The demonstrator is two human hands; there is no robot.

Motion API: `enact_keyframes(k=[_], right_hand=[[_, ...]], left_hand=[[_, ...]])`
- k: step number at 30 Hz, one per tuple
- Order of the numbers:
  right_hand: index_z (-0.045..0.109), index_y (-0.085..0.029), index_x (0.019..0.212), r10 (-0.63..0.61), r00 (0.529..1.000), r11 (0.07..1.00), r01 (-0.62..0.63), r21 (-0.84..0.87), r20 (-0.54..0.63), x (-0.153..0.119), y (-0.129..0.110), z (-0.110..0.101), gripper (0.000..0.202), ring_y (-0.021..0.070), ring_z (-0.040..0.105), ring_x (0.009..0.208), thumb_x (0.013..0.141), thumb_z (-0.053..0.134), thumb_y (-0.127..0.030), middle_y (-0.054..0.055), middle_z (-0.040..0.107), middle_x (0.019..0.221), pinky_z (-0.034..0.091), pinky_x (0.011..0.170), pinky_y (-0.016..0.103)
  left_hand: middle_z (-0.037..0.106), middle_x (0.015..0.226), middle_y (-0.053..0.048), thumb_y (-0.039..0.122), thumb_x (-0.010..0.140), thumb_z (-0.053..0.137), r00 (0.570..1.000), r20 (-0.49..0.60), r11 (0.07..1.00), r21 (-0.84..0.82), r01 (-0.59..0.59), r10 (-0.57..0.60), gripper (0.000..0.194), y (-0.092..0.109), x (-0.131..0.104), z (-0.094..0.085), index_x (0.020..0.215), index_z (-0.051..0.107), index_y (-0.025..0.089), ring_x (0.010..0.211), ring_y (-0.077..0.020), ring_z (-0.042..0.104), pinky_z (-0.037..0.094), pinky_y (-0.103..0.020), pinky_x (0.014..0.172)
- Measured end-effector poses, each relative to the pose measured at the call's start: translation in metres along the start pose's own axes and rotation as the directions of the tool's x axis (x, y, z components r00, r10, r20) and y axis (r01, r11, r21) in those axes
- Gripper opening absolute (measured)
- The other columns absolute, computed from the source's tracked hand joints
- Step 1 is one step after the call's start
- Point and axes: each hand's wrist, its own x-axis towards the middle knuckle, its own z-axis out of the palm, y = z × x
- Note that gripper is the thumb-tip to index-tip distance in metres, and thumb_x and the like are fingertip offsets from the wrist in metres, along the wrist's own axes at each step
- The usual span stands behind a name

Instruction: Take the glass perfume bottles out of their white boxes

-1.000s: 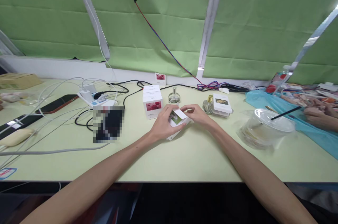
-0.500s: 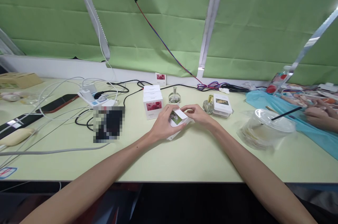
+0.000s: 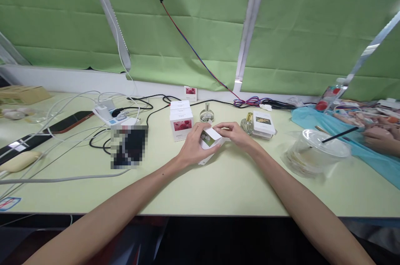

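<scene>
My left hand (image 3: 193,148) is wrapped round a small white carton (image 3: 207,138) with a green floral picture, held tilted above the table. At the carton's right end, the fingers of my right hand (image 3: 234,134) pinch together on a white end flap. Just beyond the carton stands a clear glass perfume bottle (image 3: 206,113). To the left is a row of white boxes (image 3: 182,125) with a red flower picture. Right of my hands, a round glass bottle with a gold neck (image 3: 247,124) leans beside a white box with a yellow flower picture (image 3: 262,124).
A lidded plastic cup (image 3: 318,148) with a black straw stands at the right, by a blue plastic bag (image 3: 359,148) and another person's hands (image 3: 381,136). Left lie phones (image 3: 70,122), a power strip (image 3: 117,120) and tangled cables. Another red-flower box (image 3: 190,93) stands against the wall.
My right hand's fingers have shifted slightly left along the carton's end flap. The left hand keeps its hold with hardly any movement.
</scene>
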Motion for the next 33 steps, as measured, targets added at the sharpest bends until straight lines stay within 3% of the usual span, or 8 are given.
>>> enact_keyframes(k=[6, 11, 17, 23, 27, 33], right_hand=[[0.076, -0.017, 0.082, -0.069, 0.967, 0.998, 0.070, -0.004, -0.247, 0.002, -0.006, 0.003, 0.037, 0.0109, 0.044, 0.055, 0.070, 0.078, -0.052, -0.002, 0.058, 0.060, 0.036, 0.055, 0.027], [0.074, -0.018, 0.080, -0.171, 0.902, 0.985, 0.150, -0.083, -0.397, 0.007, 0.000, 0.001, 0.033, 0.0139, 0.051, 0.063, 0.067, 0.078, -0.048, 0.004, 0.067, 0.077, 0.039, 0.058, 0.028], [0.073, -0.020, 0.090, -0.140, 0.932, 0.990, 0.121, -0.076, -0.334, 0.005, -0.001, 0.004, 0.036, 0.0155, 0.055, 0.069, 0.072, 0.075, -0.050, 0.004, 0.067, 0.083, 0.041, 0.058, 0.027], [0.067, -0.021, 0.105, -0.020, 0.979, 0.993, 0.043, 0.111, -0.204, 0.002, -0.003, 0.008, 0.048, 0.0129, 0.052, 0.062, 0.071, 0.078, -0.053, -0.002, 0.061, 0.073, 0.039, 0.051, 0.024], [0.064, -0.022, 0.109, 0.032, 0.987, 0.973, 0.005, 0.232, -0.156, -0.001, -0.007, 0.009, 0.051, 0.0120, 0.051, 0.058, 0.067, 0.082, -0.046, -0.003, 0.061, 0.070, 0.036, 0.049, 0.023], [0.062, -0.022, 0.112, 0.012, 0.987, 0.947, 0.041, 0.319, -0.161, -0.002, -0.010, 0.008, 0.055, 0.0120, 0.052, 0.057, 0.062, 0.084, -0.033, -0.004, 0.062, 0.068, 0.036, 0.049, 0.022]], left_hand=[[0.060, 0.116, -0.009, 0.040, 0.078, 0.076, 0.999, -0.043, 1.000, -0.006, -0.027, 0.026, 0.052, -0.005, 0.000, 0.001, 0.119, 0.050, 0.022, 0.103, -0.0241, 0.061, 0.050, -0.037, 0.084], [0.058, 0.118, -0.010, 0.039, 0.077, 0.077, 0.996, -0.073, 0.998, -0.036, -0.060, 0.057, 0.058, -0.009, 0.000, 0.002, 0.123, 0.046, 0.023, 0.103, -0.0243, 0.059, 0.049, -0.036, 0.084], [0.056, 0.119, -0.009, 0.038, 0.077, 0.078, 0.995, -0.079, 0.994, -0.084, -0.074, 0.067, 0.061, -0.011, 0.000, 0.003, 0.126, 0.043, 0.025, 0.105, -0.0254, 0.058, 0.049, -0.038, 0.086], [0.053, 0.123, -0.010, 0.039, 0.075, 0.081, 0.992, -0.080, 0.983, -0.149, -0.104, 0.093, 0.069, -0.013, -0.001, 0.004, 0.129, 0.041, 0.026, 0.110, -0.0264, 0.057, 0.049, -0.041, 0.090], [0.052, 0.124, -0.010, 0.039, 0.073, 0.083, 0.986, -0.091, 0.975, -0.159, -0.154, 0.141, 0.070, -0.012, 0.000, 0.003, 0.129, 0.042, 0.027, 0.114, -0.0277, 0.056, 0.049, -0.043, 0.093], [0.052, 0.127, -0.012, 0.041, 0.071, 0.085, 0.983, -0.088, 0.972, -0.155, -0.176, 0.164, 0.074, -0.012, 0.001, 0.003, 0.129, 0.041, 0.028, 0.117, -0.0298, 0.056, 0.048, -0.047, 0.096]])
